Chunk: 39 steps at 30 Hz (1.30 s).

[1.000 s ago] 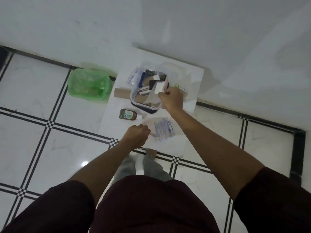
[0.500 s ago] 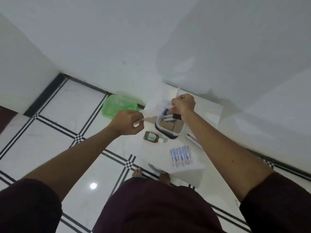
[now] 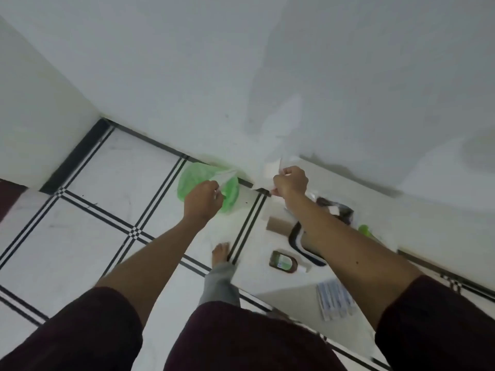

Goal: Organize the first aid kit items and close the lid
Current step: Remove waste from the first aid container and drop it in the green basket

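My left hand (image 3: 203,200) is closed on a thin white wrapper (image 3: 227,175) held over the green bin (image 3: 191,180). Level with it to the right, my right hand (image 3: 290,182) pinches a small white packet (image 3: 272,168). The clear first aid box (image 3: 296,241) with a dark rim stands open on the white sheet (image 3: 284,287), mostly hidden under my right forearm; dark items (image 3: 340,208) show inside. On the sheet beside the box lie a brown bottle (image 3: 282,262), a cardboard roll (image 3: 278,224) and a row of blue-white strips (image 3: 334,298).
The green-lined bin stands against the white wall at the corner of the sheet. A green object (image 3: 365,230) lies behind the box. My bare foot (image 3: 221,253) is planted on the tiled floor left of the sheet. No lid can be made out.
The view swung left and both hands rose away from the box. My left hand carried the white wrapper over to the green bin; my right hand lifted a white packet.
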### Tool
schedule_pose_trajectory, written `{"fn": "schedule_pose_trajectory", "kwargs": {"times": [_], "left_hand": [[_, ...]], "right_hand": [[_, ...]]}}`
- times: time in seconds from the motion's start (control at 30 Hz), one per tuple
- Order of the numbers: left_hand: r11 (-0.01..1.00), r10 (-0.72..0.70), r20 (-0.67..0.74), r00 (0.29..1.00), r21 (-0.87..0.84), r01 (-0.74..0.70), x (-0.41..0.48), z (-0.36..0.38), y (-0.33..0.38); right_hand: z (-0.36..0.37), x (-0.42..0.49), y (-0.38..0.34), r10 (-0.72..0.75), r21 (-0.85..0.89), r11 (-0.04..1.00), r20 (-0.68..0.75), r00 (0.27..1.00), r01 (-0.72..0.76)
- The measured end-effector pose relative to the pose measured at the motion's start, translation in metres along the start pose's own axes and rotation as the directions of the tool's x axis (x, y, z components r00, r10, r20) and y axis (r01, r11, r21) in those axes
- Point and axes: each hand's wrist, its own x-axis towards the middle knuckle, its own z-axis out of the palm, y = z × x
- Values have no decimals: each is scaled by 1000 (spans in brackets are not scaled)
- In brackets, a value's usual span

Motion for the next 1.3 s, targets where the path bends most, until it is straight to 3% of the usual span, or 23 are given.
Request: {"fn": "schedule_pose_trajectory", "kwargs": {"times": [0.17, 0.33, 0.53, 0.67, 0.77, 0.9, 1.07, 1.3], "left_hand": [[990, -134, 67, 989, -32, 136, 91, 28, -69], [977, -208, 174, 963, -15, 213, 168, 90, -135], [987, -118, 326, 938, 139, 76, 210, 188, -202], [958, -144, 515, 845, 287, -12, 212, 231, -230], [942, -171, 562, 809, 335, -34, 201, 236, -239], [940, -103, 529, 842, 328, -92, 174, 216, -229], [962, 89, 391, 916, 204, -181, 140, 151, -170], [931, 305, 154, 940, 161, -329, 70, 34, -55]], "right_hand": [[127, 55, 1, 2, -91, 996, 50, 999, 3], [244, 111, 47, 140, -137, 983, 153, 978, -119], [327, 174, 122, 336, -128, 939, 140, 931, -320], [343, 188, 158, 374, -433, 870, 263, 889, -237], [334, 177, 174, 384, -538, 823, 290, 876, -183], [300, 149, 168, 242, -591, 806, 328, 913, -1], [243, 107, 117, -2, -602, 758, 384, 924, 252], [116, 12, 60, -361, -587, 588, 425, 830, 556]]}}
